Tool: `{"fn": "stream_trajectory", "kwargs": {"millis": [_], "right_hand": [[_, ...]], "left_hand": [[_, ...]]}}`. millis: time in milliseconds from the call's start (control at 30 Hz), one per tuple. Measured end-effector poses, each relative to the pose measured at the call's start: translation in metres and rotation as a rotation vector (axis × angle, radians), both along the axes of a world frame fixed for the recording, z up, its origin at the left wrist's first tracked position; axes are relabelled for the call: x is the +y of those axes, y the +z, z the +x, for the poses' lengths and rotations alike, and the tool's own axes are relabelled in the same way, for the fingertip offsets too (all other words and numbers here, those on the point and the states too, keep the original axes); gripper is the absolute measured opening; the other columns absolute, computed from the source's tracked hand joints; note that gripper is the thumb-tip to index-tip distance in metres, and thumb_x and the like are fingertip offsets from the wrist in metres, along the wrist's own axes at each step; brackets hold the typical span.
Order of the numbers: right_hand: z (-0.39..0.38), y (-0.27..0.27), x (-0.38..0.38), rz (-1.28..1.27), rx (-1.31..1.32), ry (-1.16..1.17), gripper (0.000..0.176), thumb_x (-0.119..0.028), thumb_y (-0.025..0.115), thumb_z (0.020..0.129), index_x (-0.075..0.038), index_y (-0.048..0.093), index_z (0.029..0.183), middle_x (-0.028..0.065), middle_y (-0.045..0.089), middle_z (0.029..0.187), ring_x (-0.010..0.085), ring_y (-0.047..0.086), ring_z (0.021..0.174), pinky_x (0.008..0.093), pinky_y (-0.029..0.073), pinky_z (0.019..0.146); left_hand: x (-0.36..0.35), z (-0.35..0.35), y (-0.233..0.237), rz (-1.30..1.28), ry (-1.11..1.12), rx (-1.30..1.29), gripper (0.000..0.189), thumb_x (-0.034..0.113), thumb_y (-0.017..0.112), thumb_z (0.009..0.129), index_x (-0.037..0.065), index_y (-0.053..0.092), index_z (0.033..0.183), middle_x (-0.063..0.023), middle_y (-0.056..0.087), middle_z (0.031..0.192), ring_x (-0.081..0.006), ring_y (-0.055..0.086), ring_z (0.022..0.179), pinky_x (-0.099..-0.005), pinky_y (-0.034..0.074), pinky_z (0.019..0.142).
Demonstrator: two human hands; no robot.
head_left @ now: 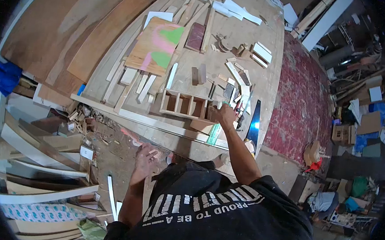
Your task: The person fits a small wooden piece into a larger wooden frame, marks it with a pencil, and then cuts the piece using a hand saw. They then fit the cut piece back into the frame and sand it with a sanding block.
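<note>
The right hand (pixel 223 114), fingers bent and partly closed, reaches the right end of a wooden divided box (pixel 183 105) on a cluttered workbench (pixel 182 78); whether it grips the box or something small cannot be told. The left hand (pixel 146 158), fingers partly curled, hangs off the bench's near side, well apart from the box; its hold, if any, is unclear.

Crowding the right hand's outer side are small tools and wood offcuts (pixel 245 89), with a saw blade (pixel 255 121) lying beyond them near the bench's right side. A green-and-white strip (pixel 214 134) lies between the right forearm and the box, toward the near edge, where a long pale batten (pixel 165 126) runs in front of the box.

Past the box stand a small upright block (pixel 202 74) and, to the left, a board painted pink and green (pixel 156 46) atop loose strips. Farther out are a dark red block (pixel 195 36), white-topped blocks (pixel 262 53) and curled white sheets (pixel 236 10). Curved panels (pixel 42 167) fill the floor at left, beside scattered wood scraps (pixel 89 124).
</note>
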State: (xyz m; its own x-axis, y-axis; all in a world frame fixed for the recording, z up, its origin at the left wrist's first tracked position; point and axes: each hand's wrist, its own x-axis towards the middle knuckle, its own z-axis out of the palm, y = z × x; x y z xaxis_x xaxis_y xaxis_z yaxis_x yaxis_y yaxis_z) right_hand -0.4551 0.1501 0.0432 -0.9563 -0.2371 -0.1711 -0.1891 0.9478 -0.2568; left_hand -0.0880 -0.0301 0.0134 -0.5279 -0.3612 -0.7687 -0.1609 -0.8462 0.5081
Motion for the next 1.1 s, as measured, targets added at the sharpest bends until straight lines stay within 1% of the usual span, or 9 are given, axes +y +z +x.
{"fn": "stream_trajectory", "kwargs": {"millis": [67, 233, 367, 433, 533, 567, 667, 833, 1100], "right_hand": [[0.008, 0.027, 0.01, -0.028, -0.015, -0.003, 0.062, -0.058, 0.072, 0.076, 0.003, 0.07, 0.087, 0.025, 0.07, 0.086, 0.0391, 0.07, 0.083, 0.0473, 0.055, 0.073], [0.04, 0.064, 0.079, -0.263, -0.02, -0.084, 0.058, -0.053, 0.073, 0.078, 0.004, 0.066, 0.088, 0.0222, 0.069, 0.081, 0.037, 0.068, 0.079, 0.044, 0.053, 0.072], [0.089, 0.087, 0.164, -0.385, -0.002, -0.262, 0.044, -0.039, 0.076, 0.08, 0.004, 0.066, 0.085, 0.0181, 0.067, 0.075, 0.0276, 0.066, 0.07, 0.038, 0.051, 0.068], [0.117, 0.084, 0.213, -0.447, -0.075, -0.466, 0.048, -0.041, 0.075, 0.082, 0.006, 0.069, 0.09, 0.0207, 0.069, 0.076, 0.0254, 0.067, 0.07, 0.0381, 0.051, 0.066], [0.166, 0.036, 0.305, -0.157, -0.083, -0.658, 0.045, -0.039, 0.075, 0.079, 0.005, 0.068, 0.083, 0.0231, 0.069, 0.077, 0.0354, 0.069, 0.074, 0.0423, 0.052, 0.069], [0.186, 0.025, 0.329, -0.113, -0.007, -0.666, 0.048, -0.04, 0.074, 0.076, 0.007, 0.066, 0.076, 0.0248, 0.063, 0.067, 0.0336, 0.064, 0.061, 0.0434, 0.049, 0.062], [0.235, -0.014, 0.387, 0.129, -0.203, -0.78, 0.041, -0.037, 0.076, 0.074, 0.004, 0.069, 0.076, 0.0247, 0.068, 0.077, 0.041, 0.068, 0.077, 0.0463, 0.053, 0.07], [0.238, -0.009, 0.386, 0.063, -0.306, -0.862, 0.038, -0.036, 0.077, 0.073, 0.002, 0.069, 0.075, 0.0242, 0.069, 0.079, 0.0396, 0.069, 0.079, 0.0456, 0.054, 0.073], [0.174, -0.01, 0.384, -0.032, -0.168, -0.748, 0.038, -0.035, 0.077, 0.077, 0.002, 0.069, 0.08, 0.0236, 0.068, 0.077, 0.0385, 0.068, 0.074, 0.0438, 0.053, 0.07]], "left_hand": [[0.005, -0.023, 0.004, -0.117, -0.068, -0.068, 0.053, 0.04, 0.068, 0.088, 0.014, 0.05, 0.13, -0.008, 0.059, 0.112, -0.0253, 0.061, 0.101, -0.0415, 0.049, 0.08], [-0.006, -0.158, 0.024, -0.949, -0.501, 0.0, 0.04, 0.029, 0.073, 0.087, -0.001, 0.063, 0.11, -0.0088, 0.065, 0.079, -0.0141, 0.062, 0.072, -0.03, 0.05, 0.066], [-0.029, -0.297, 0.008, -1.375, -0.611, -0.05, 0.041, 0.027, 0.071, 0.085, -0.003, 0.062, 0.112, -0.0223, 0.07, 0.095, -0.0346, 0.069, 0.091, -0.0409, 0.054, 0.081], [-0.042, -0.354, 0.005, -1.369, -0.689, -0.192, 0.044, 0.025, 0.069, 0.084, -0.003, 0.059, 0.118, -0.0252, 0.067, 0.11, -0.0377, 0.066, 0.104, -0.0445, 0.051, 0.091], [-0.045, -0.401, 0.001, -1.472, -0.706, -0.317, 0.049, 0.031, 0.07, 0.084, -0.004, 0.058, 0.116, -0.0276, 0.066, 0.112, -0.0392, 0.064, 0.108, -0.045, 0.05, 0.094], [-0.044, -0.414, 0.003, -1.395, -0.74, -0.385, 0.055, 0.036, 0.071, 0.083, -0.004, 0.057, 0.117, -0.0283, 0.065, 0.112, -0.0401, 0.063, 0.11, -0.0454, 0.05, 0.095], [-0.039, -0.441, -0.001, -1.297, -0.767, -0.496, 0.067, 0.045, 0.073, 0.08, -0.004, 0.054, 0.12, -0.0289, 0.064, 0.115, -0.0416, 0.062, 0.112, -0.046, 0.049, 0.097], [-0.017, -0.463, 0.003, -1.238, -0.778, -0.625, 0.083, 0.053, 0.079, 0.072, -0.002, 0.05, 0.127, -0.0267, 0.064, 0.12, -0.04, 0.062, 0.114, -0.0457, 0.049, 0.099], [-0.038, -0.458, -0.027, -1.248, -0.747, -0.596, 0.055, 0.034, 0.079, 0.074, -0.002, 0.065, 0.113, -0.0224, 0.07, 0.108, -0.0347, 0.069, 0.101, -0.0412, 0.055, 0.089]]}}
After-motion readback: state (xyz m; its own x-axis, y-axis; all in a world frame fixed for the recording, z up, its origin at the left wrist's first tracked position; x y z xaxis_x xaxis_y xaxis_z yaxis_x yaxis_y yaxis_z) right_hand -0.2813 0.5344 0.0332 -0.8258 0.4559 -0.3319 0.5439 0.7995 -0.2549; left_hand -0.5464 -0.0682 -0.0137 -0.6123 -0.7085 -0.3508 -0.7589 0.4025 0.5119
